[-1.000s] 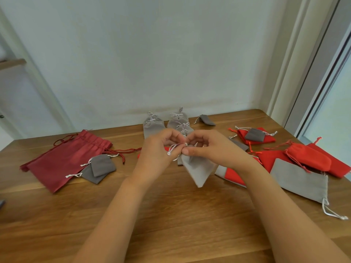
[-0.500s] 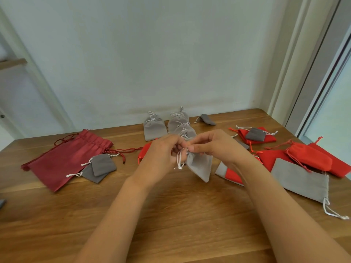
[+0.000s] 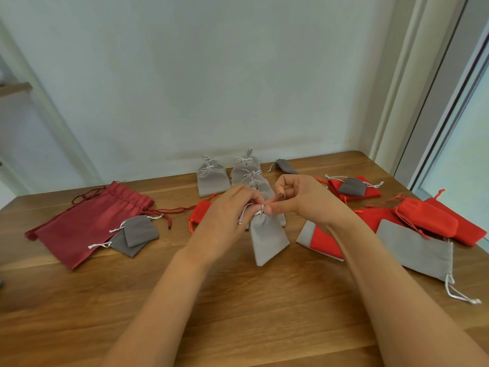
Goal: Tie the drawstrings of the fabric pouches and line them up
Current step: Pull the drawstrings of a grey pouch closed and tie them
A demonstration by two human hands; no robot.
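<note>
Pouch [image 3: 268, 239], light grey: where is it?
— Hanging between the two hands, neck gathered. I cannot tell whether its lower corner touches the table [image 3: 238, 308].

What are the hands doing?
— Left hand [image 3: 227, 215] is curled, pinching a loop of white drawstring [image 3: 244, 211]. Right hand [image 3: 299, 200] pinches the pouch's neck between thumb and forefinger, with the other fingers lifted.

What crowds them?
— Just beyond the hands, tied pouches [image 3: 213, 178] lie near the table's far edge, where it meets the wall. Well left of the left hand lies a dark red bag [image 3: 87, 221], with dark grey pouches [image 3: 137, 231] on it. Right of the right hand, red pouches [image 3: 426, 221] and a big grey pouch [image 3: 415, 250] spread toward the right edge.

Any room?
— Bare wood shows under the forearms, on the person's side.
</note>
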